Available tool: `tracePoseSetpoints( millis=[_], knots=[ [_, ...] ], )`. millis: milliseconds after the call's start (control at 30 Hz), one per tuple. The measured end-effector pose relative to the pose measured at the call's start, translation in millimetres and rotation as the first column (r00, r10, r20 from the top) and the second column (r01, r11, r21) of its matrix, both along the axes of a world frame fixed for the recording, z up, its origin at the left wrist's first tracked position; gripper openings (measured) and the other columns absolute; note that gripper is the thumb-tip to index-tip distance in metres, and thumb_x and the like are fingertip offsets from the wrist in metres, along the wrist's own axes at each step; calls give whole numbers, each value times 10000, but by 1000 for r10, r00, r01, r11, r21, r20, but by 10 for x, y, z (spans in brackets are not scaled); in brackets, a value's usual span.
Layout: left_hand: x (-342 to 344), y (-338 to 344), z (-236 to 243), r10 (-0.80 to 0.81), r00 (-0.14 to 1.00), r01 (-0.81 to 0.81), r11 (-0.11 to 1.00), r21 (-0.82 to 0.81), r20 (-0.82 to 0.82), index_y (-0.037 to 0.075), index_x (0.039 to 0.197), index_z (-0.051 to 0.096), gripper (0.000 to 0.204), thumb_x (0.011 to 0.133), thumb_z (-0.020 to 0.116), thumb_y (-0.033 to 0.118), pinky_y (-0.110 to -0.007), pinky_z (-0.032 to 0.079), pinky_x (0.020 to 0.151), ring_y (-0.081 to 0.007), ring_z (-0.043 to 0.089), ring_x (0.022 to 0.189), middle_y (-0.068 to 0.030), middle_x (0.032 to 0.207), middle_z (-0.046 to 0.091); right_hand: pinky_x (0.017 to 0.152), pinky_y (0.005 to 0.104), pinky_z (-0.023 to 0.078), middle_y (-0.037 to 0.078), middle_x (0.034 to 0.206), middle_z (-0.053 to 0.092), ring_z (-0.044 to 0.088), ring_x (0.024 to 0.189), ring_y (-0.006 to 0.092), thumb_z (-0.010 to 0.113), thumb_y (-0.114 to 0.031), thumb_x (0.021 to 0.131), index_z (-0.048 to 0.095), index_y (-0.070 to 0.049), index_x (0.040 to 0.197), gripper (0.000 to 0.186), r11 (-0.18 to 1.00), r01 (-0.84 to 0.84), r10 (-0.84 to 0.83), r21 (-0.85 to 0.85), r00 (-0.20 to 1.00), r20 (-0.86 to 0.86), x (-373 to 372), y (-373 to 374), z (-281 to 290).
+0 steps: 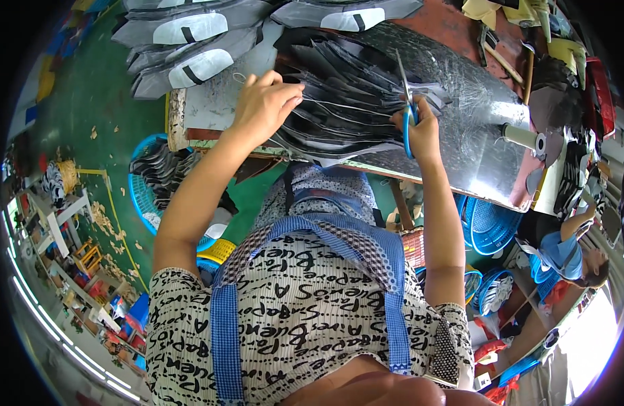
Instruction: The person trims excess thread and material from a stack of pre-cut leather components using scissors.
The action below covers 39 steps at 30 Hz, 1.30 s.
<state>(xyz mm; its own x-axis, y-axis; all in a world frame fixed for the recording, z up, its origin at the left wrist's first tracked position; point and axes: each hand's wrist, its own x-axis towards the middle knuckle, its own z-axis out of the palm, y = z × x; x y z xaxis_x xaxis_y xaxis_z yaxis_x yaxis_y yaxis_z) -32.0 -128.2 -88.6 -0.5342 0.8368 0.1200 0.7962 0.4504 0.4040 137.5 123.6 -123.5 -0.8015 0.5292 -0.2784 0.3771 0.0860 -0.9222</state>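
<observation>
My left hand (264, 108) is raised at the left edge of a layered pile of dark grey and black cut pieces (339, 125), fingers curled with thumb and index together; what they pinch is too small to make out. Thin pale lines run between the pieces. My right hand (420, 128) grips blue-handled scissors (409, 127) at the pile's right side, blades pointing up and away from me. The pile lies on a worn black worktop (481, 162).
Grey pieces with white patches (193, 27) are stacked at the far left. A white spool (522, 137) and a hammer (503, 62) lie rightward. Blue baskets (491, 223) stand below, another (139, 189) at lower left. A co-worker (562, 250) works at right.
</observation>
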Motion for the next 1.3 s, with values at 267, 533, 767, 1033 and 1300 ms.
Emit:
tracePoseSetpoints(
  millis=[267, 533, 767, 1033, 1300],
  knots=[
    [199, 56, 25, -103, 989, 95, 993, -74, -111, 118, 729, 611, 46, 739, 617, 162, -347, 355, 689, -184, 507, 788, 1, 716, 557, 660, 294, 443, 95, 736, 592, 541, 657, 177, 714, -106, 680, 566, -76, 1079, 427, 971, -134, 96, 198, 977, 192, 48, -23, -2],
    [289, 79, -42, -16, 1000, 10, 975, -223, -25, 76, 684, 577, 107, 778, 578, 126, -366, 361, 705, -241, 512, 753, -52, 661, 585, 650, 290, 440, 91, 723, 580, 527, 646, 174, 727, -87, 662, 562, -77, 1072, 442, 982, -145, 121, 122, 975, 186, 54, 38, -71],
    [181, 82, -84, 80, 995, -69, 982, -175, 57, 74, 713, 602, 104, 782, 629, 148, -399, 388, 622, -284, 547, 655, -83, 603, 571, 637, 328, 459, 112, 713, 589, 572, 630, 237, 733, -126, 679, 552, -85, 1062, 426, 955, -119, 78, 271, 984, 159, 76, 13, -89],
    [23, 208, -98, 245, 952, -208, 958, -195, 185, 64, 712, 606, 225, 766, 663, 275, -429, 433, 533, -341, 581, 605, -129, 630, 595, 626, 395, 475, 132, 745, 623, 625, 690, 349, 754, -191, 681, 528, -92, 1038, 434, 891, -97, 46, 443, 991, 125, 22, 46, -49],
    [-68, 174, -141, 247, 967, -238, 964, -116, 65, 58, 701, 605, 254, 761, 682, 293, -400, 409, 494, -334, 542, 528, -129, 558, 559, 609, 378, 478, 113, 739, 619, 625, 654, 317, 760, -198, 679, 534, -87, 1027, 430, 859, -104, 38, 501, 990, 139, 14, 225, -108]
  ],
)
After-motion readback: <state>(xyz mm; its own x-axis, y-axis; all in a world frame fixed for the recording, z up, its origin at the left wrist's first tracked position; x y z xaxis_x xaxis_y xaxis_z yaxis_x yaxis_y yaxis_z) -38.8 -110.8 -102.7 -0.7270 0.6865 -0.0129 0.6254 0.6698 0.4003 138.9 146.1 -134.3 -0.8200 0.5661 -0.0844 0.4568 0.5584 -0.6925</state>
